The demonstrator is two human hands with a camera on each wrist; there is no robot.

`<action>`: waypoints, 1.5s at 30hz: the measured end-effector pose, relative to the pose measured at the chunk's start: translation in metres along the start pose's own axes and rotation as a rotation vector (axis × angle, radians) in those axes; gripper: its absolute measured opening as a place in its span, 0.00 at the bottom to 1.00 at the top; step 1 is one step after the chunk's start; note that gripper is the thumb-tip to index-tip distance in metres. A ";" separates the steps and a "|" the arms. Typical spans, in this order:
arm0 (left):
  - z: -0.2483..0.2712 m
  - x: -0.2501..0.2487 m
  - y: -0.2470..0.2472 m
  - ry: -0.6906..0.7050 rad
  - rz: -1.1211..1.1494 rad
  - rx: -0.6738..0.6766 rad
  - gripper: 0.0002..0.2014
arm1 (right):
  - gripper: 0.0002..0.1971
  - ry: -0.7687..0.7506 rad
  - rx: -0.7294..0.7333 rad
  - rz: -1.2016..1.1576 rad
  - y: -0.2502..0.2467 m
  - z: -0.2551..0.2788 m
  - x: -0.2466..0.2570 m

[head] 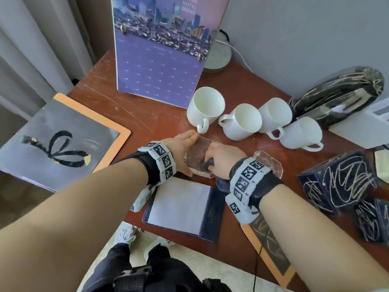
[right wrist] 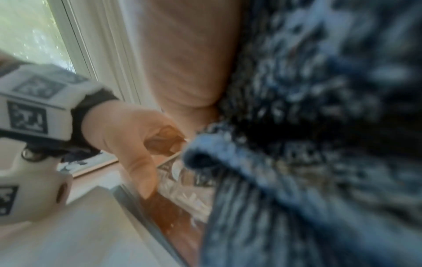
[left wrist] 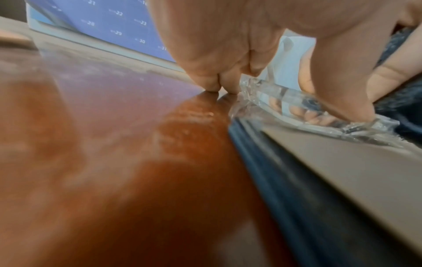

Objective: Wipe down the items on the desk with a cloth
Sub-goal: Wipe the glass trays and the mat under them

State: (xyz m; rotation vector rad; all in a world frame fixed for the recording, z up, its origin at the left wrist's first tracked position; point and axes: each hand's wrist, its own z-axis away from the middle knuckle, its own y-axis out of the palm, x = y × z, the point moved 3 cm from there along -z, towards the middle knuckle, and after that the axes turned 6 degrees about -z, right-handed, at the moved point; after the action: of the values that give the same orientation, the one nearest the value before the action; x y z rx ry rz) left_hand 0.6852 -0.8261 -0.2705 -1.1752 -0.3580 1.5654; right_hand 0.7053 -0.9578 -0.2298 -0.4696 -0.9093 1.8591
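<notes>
Both forearms reach over the reddish wooden desk to a clear, faceted glass dish lying by a white notepad. Left hand steadies its edge, fingers pressed together, thumb against the rim. Right hand bunches a fuzzy dark-blue cloth in curled fingers inside the dish. Four glossy white cups stand just beyond.

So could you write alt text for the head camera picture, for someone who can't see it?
Seen from above, a person's right hand rubs a dark blue cloth on a clear glass tray while the left hand steadies its edge on a reddish wooden desk. Four white cups, a calendar and a notepad surround them.
</notes>
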 end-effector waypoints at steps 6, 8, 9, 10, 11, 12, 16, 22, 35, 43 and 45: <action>0.001 0.001 0.005 -0.017 0.016 -0.013 0.57 | 0.11 0.026 -0.200 -0.134 -0.020 0.000 -0.025; 0.001 0.000 0.004 -0.023 0.019 -0.013 0.57 | 0.11 0.023 -0.219 -0.107 -0.011 0.001 -0.019; 0.002 -0.001 0.004 -0.028 0.021 -0.012 0.56 | 0.11 0.020 -0.230 -0.078 -0.006 0.001 -0.015; 0.002 -0.001 0.003 -0.033 0.022 -0.011 0.56 | 0.12 0.017 -0.234 -0.043 -0.002 0.003 -0.010; 0.002 0.000 0.003 -0.037 0.022 -0.010 0.56 | 0.13 0.023 -0.221 -0.003 0.001 0.001 -0.003; 0.002 0.000 0.003 -0.038 0.023 -0.005 0.57 | 0.15 0.038 -0.188 0.038 0.002 -0.001 0.002; 0.002 -0.002 0.002 -0.052 0.010 0.012 0.58 | 0.19 0.009 0.044 0.102 0.003 -0.010 0.015; 0.003 -0.004 0.002 -0.055 0.005 0.018 0.58 | 0.13 0.059 -0.239 -0.260 -0.006 0.001 -0.014; 0.003 -0.003 0.002 -0.061 0.043 -0.004 0.59 | 0.16 -0.004 -0.408 -0.033 0.011 -0.010 0.011; 0.003 -0.006 0.000 -0.090 -0.023 0.029 0.59 | 0.13 -0.239 0.061 -0.135 0.007 -0.008 0.004; 0.002 -0.005 0.001 -0.094 -0.023 0.037 0.58 | 0.14 -0.191 0.193 0.083 -0.001 -0.011 -0.005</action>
State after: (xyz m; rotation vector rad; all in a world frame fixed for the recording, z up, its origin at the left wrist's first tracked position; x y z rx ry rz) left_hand 0.6825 -0.8299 -0.2673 -1.0682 -0.4017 1.6041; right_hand 0.7151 -0.9578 -0.2365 -0.2167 -0.8346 2.0709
